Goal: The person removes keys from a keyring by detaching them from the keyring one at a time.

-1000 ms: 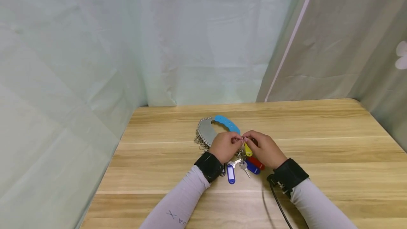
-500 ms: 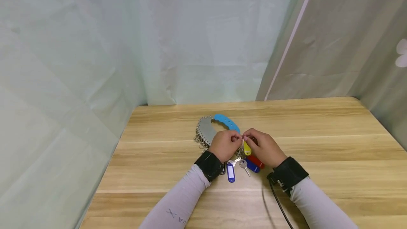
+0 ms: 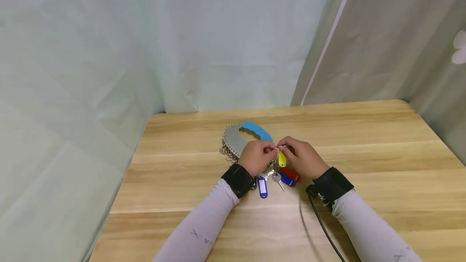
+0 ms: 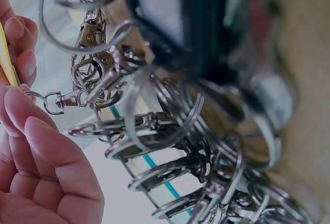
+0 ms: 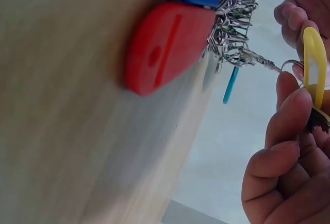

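In the head view, my left hand (image 3: 257,157) and right hand (image 3: 303,159) meet fingertip to fingertip over a metal key holder. The left hand pinches a small split ring (image 4: 35,95), which is linked to a snap hook (image 4: 71,99). Against that ring, the right hand holds a yellow key tag (image 5: 315,64). A dark, jagged, key-like piece (image 5: 318,120) shows beside the tag. The grey curved plate (image 3: 234,140) of the holder has a blue handle (image 3: 257,130) and many rings along its edge. The exact finger contact on the ring is partly hidden.
Blue-framed tag (image 3: 263,187), a silver key (image 3: 278,181), a blue tag (image 3: 287,179) and a red tag (image 3: 291,174) lie on the wooden table (image 3: 174,197) below the hands. A black cable (image 3: 324,227) runs from the right wristband.
The whole scene sits slightly higher in the head view, as the camera tilts down. Both hands stay joined at the ring and yellow tag, with only slight finger movement.
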Action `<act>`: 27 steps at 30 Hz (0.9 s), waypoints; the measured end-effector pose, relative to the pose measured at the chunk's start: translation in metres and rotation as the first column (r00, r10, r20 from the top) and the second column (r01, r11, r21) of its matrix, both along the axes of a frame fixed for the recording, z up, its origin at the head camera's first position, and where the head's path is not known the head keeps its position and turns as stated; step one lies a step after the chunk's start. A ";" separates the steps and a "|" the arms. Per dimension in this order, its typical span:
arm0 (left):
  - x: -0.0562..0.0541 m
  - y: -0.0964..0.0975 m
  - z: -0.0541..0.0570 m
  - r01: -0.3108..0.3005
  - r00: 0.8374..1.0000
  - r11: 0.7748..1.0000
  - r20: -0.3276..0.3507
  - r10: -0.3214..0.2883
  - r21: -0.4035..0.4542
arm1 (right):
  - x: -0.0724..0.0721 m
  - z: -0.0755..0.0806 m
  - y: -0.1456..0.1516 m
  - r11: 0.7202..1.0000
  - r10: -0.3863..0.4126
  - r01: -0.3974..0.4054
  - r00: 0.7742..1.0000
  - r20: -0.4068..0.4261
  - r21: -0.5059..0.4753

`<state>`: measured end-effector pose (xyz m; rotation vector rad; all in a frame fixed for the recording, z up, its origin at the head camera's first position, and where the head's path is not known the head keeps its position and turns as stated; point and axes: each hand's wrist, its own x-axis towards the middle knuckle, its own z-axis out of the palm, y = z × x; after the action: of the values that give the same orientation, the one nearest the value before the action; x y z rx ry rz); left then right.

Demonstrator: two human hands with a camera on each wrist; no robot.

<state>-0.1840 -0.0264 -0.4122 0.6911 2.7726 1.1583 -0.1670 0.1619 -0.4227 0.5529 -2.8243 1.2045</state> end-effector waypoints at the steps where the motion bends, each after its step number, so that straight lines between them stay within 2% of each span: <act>1: 0.000 0.000 0.001 0.003 1.000 1.000 -0.001 -0.003 -0.003 | 0.000 0.001 0.001 1.000 0.003 -0.003 1.000 0.004 -0.001; 9: 0.001 -0.002 0.003 0.023 1.000 1.000 0.008 -0.023 -0.001 | 0.001 0.004 0.000 1.000 0.003 -0.003 1.000 -0.006 0.008; 17: 0.003 -0.004 0.003 0.026 1.000 1.000 -0.015 -0.027 -0.015 | -0.001 0.004 -0.001 1.000 -0.001 0.001 1.000 -0.006 0.014; 27: 0.005 -0.004 0.004 -0.010 0.999 1.000 0.050 0.011 -0.010 | 0.002 0.005 -0.005 1.000 -0.005 0.005 0.999 0.039 -0.005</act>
<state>-0.1791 -0.0304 -0.4086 0.6381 2.7419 1.1464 -0.1645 0.1571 -0.4173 0.5279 -2.8522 1.2353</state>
